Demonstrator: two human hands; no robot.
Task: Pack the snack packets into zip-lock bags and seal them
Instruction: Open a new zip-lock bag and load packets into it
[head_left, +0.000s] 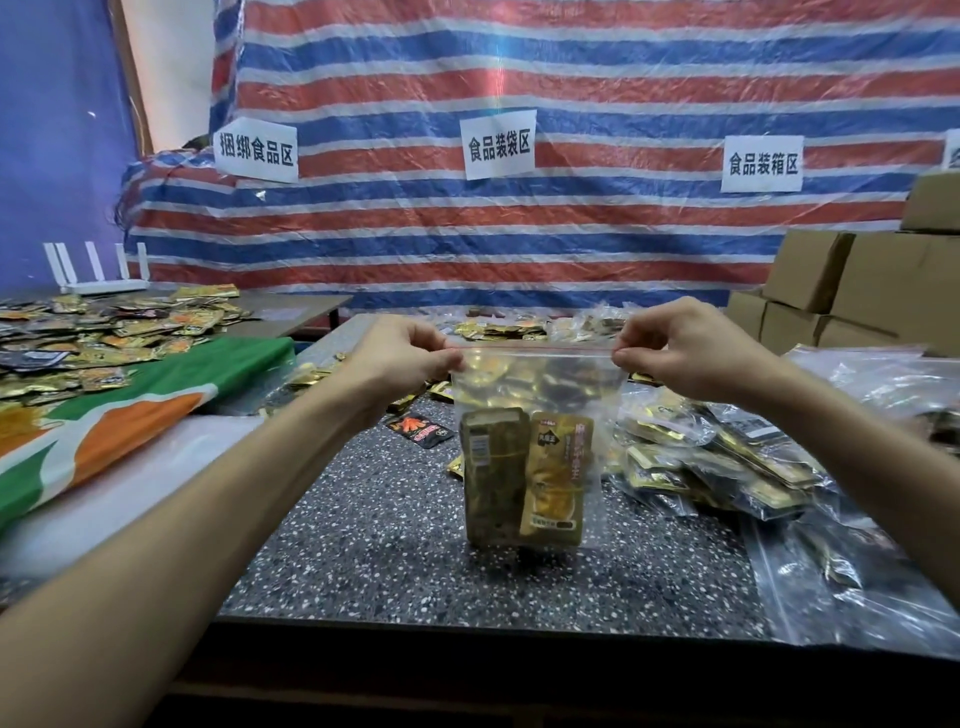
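Note:
A clear zip-lock bag (540, 384) hangs upright over the speckled table (374, 545), its bottom near the surface. Inside stand a green snack packet (491, 478) and a gold snack packet (558, 478) side by side. My left hand (402, 351) pinches the bag's top left corner at the red zip strip. My right hand (675, 348) pinches the top right corner, holding the strip stretched between both hands.
Filled clear bags (727, 467) lie heaped on the right, with flat empty bags (852, 592) at the front right. Loose packets (104, 332) cover the left table beside a green-orange cloth (130, 410). A black-red packet (420, 429) lies on the table. Cardboard boxes (857, 280) stack at far right.

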